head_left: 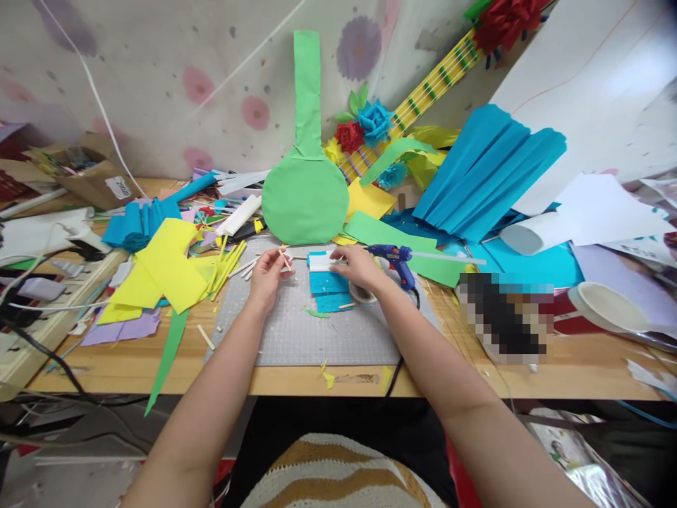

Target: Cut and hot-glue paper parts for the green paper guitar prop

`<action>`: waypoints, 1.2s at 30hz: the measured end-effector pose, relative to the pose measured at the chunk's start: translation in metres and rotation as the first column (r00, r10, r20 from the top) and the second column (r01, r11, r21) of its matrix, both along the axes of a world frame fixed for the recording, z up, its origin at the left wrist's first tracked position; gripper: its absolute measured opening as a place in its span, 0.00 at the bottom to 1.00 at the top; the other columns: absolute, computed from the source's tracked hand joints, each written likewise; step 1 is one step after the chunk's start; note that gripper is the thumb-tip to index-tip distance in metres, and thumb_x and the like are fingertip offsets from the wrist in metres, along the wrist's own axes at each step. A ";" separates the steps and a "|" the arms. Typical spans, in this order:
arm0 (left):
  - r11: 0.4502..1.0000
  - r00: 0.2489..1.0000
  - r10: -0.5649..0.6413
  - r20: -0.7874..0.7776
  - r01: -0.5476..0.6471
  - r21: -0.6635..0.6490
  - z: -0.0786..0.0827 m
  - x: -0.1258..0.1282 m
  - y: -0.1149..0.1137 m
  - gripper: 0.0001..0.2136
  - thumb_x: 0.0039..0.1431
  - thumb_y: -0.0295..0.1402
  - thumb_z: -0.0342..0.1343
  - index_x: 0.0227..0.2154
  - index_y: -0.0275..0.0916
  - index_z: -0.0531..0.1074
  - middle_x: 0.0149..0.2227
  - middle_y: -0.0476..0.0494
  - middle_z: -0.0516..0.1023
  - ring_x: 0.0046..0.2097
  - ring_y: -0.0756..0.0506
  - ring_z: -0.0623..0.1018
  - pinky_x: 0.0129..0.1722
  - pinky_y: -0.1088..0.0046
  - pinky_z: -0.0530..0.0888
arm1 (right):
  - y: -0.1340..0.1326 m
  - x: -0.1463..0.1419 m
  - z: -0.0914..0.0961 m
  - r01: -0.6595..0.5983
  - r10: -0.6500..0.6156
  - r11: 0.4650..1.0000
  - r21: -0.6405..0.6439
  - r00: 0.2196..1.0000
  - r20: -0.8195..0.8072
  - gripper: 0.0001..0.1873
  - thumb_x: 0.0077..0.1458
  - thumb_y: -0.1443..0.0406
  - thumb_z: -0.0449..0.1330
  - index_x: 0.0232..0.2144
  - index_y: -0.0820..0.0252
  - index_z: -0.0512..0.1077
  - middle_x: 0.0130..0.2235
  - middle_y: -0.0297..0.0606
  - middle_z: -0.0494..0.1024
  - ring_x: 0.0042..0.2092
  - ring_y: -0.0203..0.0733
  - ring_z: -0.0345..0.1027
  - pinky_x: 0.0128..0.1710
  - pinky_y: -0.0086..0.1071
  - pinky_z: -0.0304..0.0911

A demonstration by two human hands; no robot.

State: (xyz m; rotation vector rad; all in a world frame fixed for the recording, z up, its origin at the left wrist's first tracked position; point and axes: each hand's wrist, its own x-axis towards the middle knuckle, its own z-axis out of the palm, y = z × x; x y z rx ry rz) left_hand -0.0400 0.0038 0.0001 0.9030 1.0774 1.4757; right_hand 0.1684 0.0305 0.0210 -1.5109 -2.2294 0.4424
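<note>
My left hand (269,276) pinches a short, pale thin stick (285,259) above the grey cutting mat (285,339). To its right, the fingers of my right hand (357,267) close on the end of a white paper strip (319,263). Under that strip lies blue crepe paper (328,284) on the mat. A roll of tape (364,295) is partly hidden by my right wrist. Just beyond that wrist rests a blue glue gun (394,259) with a clear glue stick in its back. Behind both hands stands a green paper-covered lute shape (305,201), its neck upright.
Yellow paper (168,264) and yellow sticks (226,271) lie on the left, near a power strip (58,317). Pleated blue paper (476,176), a yellow guitar shape (423,99) with paper flowers and a red-and-white cup (597,308) are on the right.
</note>
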 end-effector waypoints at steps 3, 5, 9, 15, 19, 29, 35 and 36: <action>1.000 0.999 -0.010 -0.040 0.010 0.007 0.000 0.003 -0.001 0.15 0.41 0.39 0.61 0.33 0.39 0.69 0.32 0.47 0.71 0.32 0.51 0.72 0.29 0.73 0.74 | -0.011 0.005 -0.006 -0.073 0.063 0.995 0.065 0.988 0.139 0.10 0.49 0.62 0.57 0.35 0.59 0.72 0.40 0.41 0.73 0.45 0.42 0.62 0.46 0.36 0.55; 1.000 0.998 -0.019 -0.067 0.020 0.022 0.000 0.004 -0.002 0.15 0.41 0.39 0.61 0.33 0.39 0.69 0.33 0.47 0.72 0.32 0.51 0.72 0.30 0.72 0.75 | -0.013 0.003 -0.007 -0.038 0.026 0.995 0.089 0.992 0.127 0.09 0.52 0.63 0.54 0.34 0.60 0.72 0.39 0.41 0.73 0.44 0.42 0.62 0.46 0.35 0.55; 0.999 0.996 -0.033 -0.086 0.035 0.024 -0.002 0.004 -0.004 0.15 0.39 0.38 0.62 0.32 0.38 0.70 0.32 0.47 0.72 0.32 0.50 0.73 0.30 0.70 0.75 | -0.009 0.000 -0.001 0.028 -0.021 0.998 0.050 0.990 -0.138 0.10 0.54 0.62 0.51 0.33 0.59 0.71 0.37 0.37 0.75 0.39 0.39 0.65 0.42 0.33 0.58; 0.992 0.993 -0.103 -0.062 0.098 -0.077 0.004 0.005 -0.004 0.12 0.41 0.37 0.62 0.28 0.36 0.70 0.28 0.47 0.72 0.32 0.50 0.74 0.32 0.71 0.73 | -0.006 -0.005 0.000 -0.036 -0.200 0.952 -0.305 0.681 -0.704 0.07 0.48 0.64 0.53 0.33 0.59 0.65 0.29 0.32 0.73 0.31 0.35 0.68 0.33 0.32 0.65; 0.927 0.949 -0.311 0.053 0.316 -0.201 0.018 0.014 -0.006 0.09 0.40 0.33 0.63 0.24 0.35 0.69 0.30 0.44 0.75 0.34 0.49 0.75 0.38 0.69 0.72 | -0.013 -0.010 -0.008 -0.102 -0.317 0.890 -0.445 0.563 -0.763 0.08 0.46 0.66 0.54 0.33 0.58 0.62 0.26 0.30 0.71 0.30 0.35 0.68 0.31 0.32 0.68; 0.975 0.961 -0.213 -0.175 0.197 -0.103 0.017 0.034 -0.001 0.12 0.37 0.35 0.64 0.24 0.35 0.71 0.27 0.47 0.75 0.30 0.51 0.72 0.34 0.74 0.67 | -0.023 -0.012 -0.011 -0.115 -0.345 0.884 -0.454 0.494 -0.798 0.14 0.41 0.73 0.50 0.33 0.56 0.55 0.28 0.27 0.70 0.30 0.35 0.69 0.30 0.33 0.69; 0.985 0.945 -0.165 -0.282 0.142 -0.100 0.013 0.050 -0.002 0.12 0.38 0.36 0.63 0.25 0.36 0.68 0.22 0.50 0.72 0.25 0.51 0.71 0.26 0.76 0.65 | -0.027 -0.011 -0.015 -0.059 -0.297 0.915 -0.398 0.569 -0.767 0.16 0.41 0.64 0.58 0.34 0.55 0.57 0.28 0.27 0.70 0.28 0.35 0.68 0.24 0.30 0.66; 0.983 0.944 -0.174 -0.279 0.149 -0.108 0.013 0.051 -0.002 0.12 0.38 0.37 0.63 0.25 0.36 0.68 0.21 0.50 0.72 0.25 0.51 0.71 0.25 0.76 0.65 | -0.027 -0.011 -0.017 -0.030 -0.299 0.922 -0.387 0.581 -0.757 0.16 0.41 0.63 0.58 0.34 0.55 0.58 0.27 0.27 0.70 0.27 0.35 0.67 0.24 0.29 0.65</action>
